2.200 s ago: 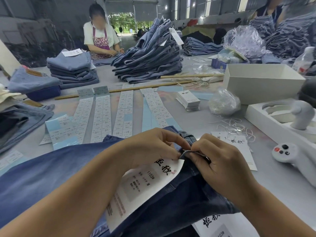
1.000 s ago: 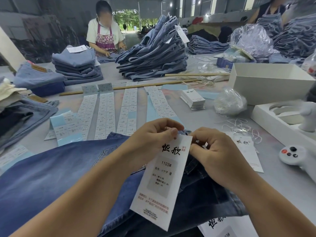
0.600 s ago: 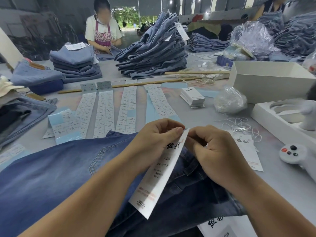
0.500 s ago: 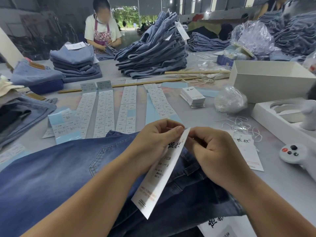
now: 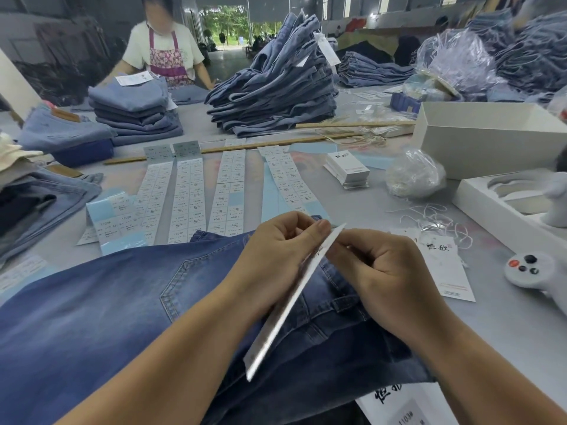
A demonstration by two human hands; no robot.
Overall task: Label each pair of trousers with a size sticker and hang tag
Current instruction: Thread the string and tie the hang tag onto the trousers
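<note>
turning edge-on since a moment ago, the long white paper hang tag (image 5: 291, 299) stays pinched by the left hand (image 5: 276, 256) above blue denim trousers (image 5: 122, 302), its print unreadable, while the right hand (image 5: 383, 271) curls around something hidden.

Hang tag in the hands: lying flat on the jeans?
No: the hang tag is held edge-on between the left hand and right hand, tilted above the jeans.

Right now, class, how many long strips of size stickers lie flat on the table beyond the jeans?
4: far-left strip, next strip, centre strip, right strip, side by side. A shorter loose sheet lies to their left; the jeans hide their near ends.
</note>
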